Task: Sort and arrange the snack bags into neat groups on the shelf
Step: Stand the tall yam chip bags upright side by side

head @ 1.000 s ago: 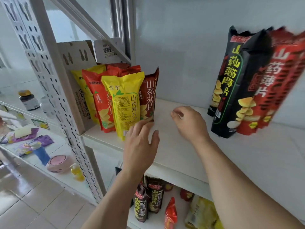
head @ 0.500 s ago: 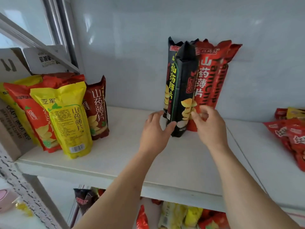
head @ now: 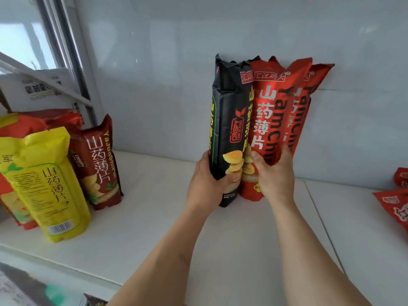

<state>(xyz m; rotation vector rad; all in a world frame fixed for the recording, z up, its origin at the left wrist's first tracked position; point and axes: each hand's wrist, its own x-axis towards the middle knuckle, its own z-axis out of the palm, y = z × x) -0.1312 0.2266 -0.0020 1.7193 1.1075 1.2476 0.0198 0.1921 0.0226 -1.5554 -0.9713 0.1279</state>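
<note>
A tall black snack bag [head: 229,111] stands at the middle of the white shelf [head: 141,221], in front of a second black bag and several tall red bags [head: 271,111] that lean on the wall. My left hand [head: 207,184] grips the lower part of the front black bag, thumb across its front. My right hand [head: 273,175] grips the lower part of the nearest red bag. At the left stand a yellow bag [head: 46,184], a dark red bag [head: 99,164] and orange-red bags behind them.
More red bags [head: 397,206] lie flat at the right edge of the shelf. A cardboard box [head: 37,91] sits behind the left group by the window frame. The grey wall backs the shelf. A lower shelf shows dimly at the bottom left.
Both hands moved from the left group over to the tall bags and have taken hold: the left on the black bag, the right on a red one. The view swung right and closer.
</note>
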